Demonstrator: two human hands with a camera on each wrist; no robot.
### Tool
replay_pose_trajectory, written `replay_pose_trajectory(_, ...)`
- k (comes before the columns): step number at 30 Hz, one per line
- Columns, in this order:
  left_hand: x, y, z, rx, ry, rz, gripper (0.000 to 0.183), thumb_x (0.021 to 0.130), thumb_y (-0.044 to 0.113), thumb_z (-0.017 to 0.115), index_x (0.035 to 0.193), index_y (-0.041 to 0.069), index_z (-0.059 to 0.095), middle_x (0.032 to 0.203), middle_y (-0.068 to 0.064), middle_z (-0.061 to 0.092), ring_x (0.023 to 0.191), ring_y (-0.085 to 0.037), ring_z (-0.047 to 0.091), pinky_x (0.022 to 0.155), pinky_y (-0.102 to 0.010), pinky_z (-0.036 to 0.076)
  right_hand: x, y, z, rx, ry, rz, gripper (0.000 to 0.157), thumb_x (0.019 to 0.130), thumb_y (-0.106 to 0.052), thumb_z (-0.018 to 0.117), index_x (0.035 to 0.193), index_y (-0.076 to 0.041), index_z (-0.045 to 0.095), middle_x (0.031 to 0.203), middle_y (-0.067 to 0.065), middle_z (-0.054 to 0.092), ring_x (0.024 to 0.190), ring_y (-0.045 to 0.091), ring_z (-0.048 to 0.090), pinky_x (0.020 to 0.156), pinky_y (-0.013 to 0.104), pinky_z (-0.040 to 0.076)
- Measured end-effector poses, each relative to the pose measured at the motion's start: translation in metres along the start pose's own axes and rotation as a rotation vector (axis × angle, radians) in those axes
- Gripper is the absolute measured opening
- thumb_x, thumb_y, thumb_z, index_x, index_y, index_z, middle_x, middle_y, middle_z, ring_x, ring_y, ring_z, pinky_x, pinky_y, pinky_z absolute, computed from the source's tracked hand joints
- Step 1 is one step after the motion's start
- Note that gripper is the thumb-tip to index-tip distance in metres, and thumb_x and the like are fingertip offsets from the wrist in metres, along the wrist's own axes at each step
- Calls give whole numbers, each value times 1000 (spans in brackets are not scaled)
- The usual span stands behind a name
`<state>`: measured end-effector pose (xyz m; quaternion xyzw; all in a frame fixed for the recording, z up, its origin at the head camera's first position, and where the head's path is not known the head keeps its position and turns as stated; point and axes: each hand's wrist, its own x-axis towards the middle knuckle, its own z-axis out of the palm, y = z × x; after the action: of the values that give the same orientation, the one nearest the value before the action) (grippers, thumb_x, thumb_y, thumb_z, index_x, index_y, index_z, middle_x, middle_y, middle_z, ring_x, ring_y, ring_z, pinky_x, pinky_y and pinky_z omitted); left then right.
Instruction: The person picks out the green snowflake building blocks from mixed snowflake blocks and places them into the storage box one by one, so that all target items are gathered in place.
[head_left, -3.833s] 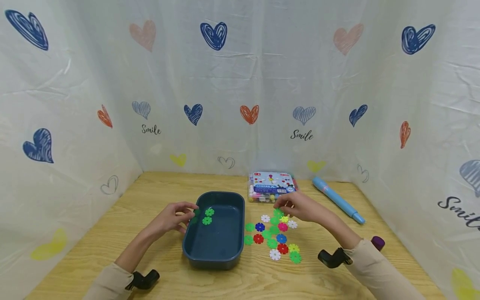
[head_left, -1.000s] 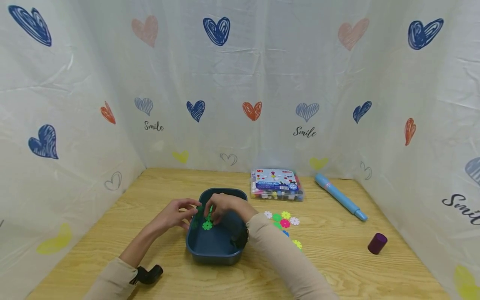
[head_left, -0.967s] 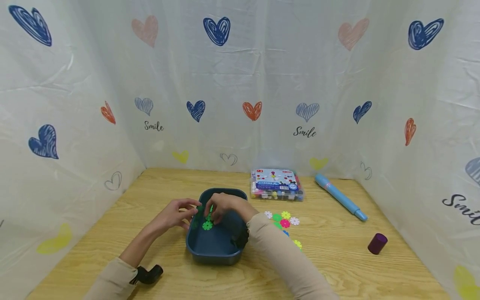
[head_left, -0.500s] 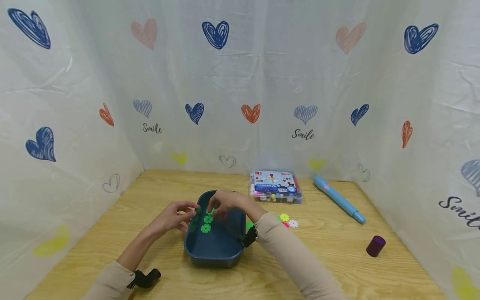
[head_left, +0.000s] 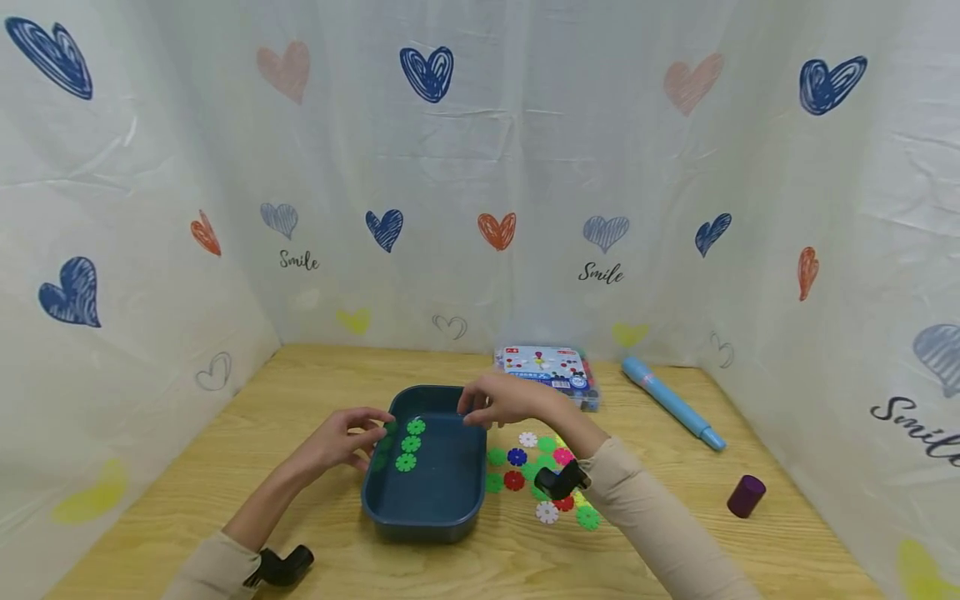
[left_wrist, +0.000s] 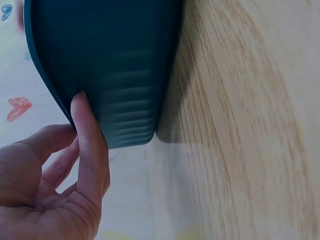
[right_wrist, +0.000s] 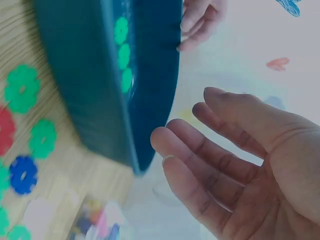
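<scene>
A dark blue rectangular tray (head_left: 431, 529) stands on the table, with three green flower-shaped plastic discs (head_left: 410, 444) lying in a row along its left side. At its left rim my left hand (head_left: 341, 442) pinches the edge; the left wrist view shows that hand's thumb and fingers (left_wrist: 89, 145) on either side of the rim. Over the tray's far right corner is my right hand (head_left: 502, 398). Its fingers (right_wrist: 192, 187) are loosely bent with nothing between them. Right of the tray lie several loose discs in white, blue (head_left: 517, 457), red (head_left: 513, 480), green and yellow, partly covered by my right forearm.
Behind the loose discs is a clear box (head_left: 543, 367) of colourful pieces, partly hidden by my right hand. A light blue pen-shaped tube (head_left: 673, 404) lies at the back right, with a purple cylinder (head_left: 746, 497) nearer. A heart-printed curtain (head_left: 480, 167) surrounds the table.
My right hand took a green disc from the loose group into the tray, let go of it behind the other two, and moved back right. The left hand has stayed at the rim.
</scene>
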<state>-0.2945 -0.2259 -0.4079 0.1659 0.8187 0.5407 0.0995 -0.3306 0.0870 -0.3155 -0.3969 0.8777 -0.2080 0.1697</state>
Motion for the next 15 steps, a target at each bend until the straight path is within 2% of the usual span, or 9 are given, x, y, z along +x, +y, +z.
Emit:
replay_pose_trajectory(4,-1,0,-1,3,-3,1,46,99,24,59,133,-6,52,105,-27,59,77,-20,63,63,-41,61,-24,13,0,4,30,3,23,97,-20,62,115,-7,68,93,7,74,71,8,67,65,26,57)
replay_pose_trajectory(6,-2,0,-1,9,-2,-1,46,99,24,59,134,-6,52,106,-28,59,77,-21,63,63,-41,61,-35,22,1,-1,48,-6,24,97,-21,62,115,-8,68,92,4,73,73,11,69,66,22,56)
replay_pose_trajectory(11,-2,1,0,5,5,-13,45,99,23,59,134,-5,52,106,-27,59,78,-21,63,63,-39,61,-63,43,4,1,76,-6,24,99,-24,60,116,-9,67,95,5,73,80,17,71,74,22,56)
replay_pose_trajectory(15,0,2,0,-1,7,-19,44,99,22,59,134,-4,53,107,-27,58,78,-20,63,62,-38,61,-85,59,7,-6,93,14,24,99,-26,60,115,-10,67,97,4,73,84,13,69,78,23,56)
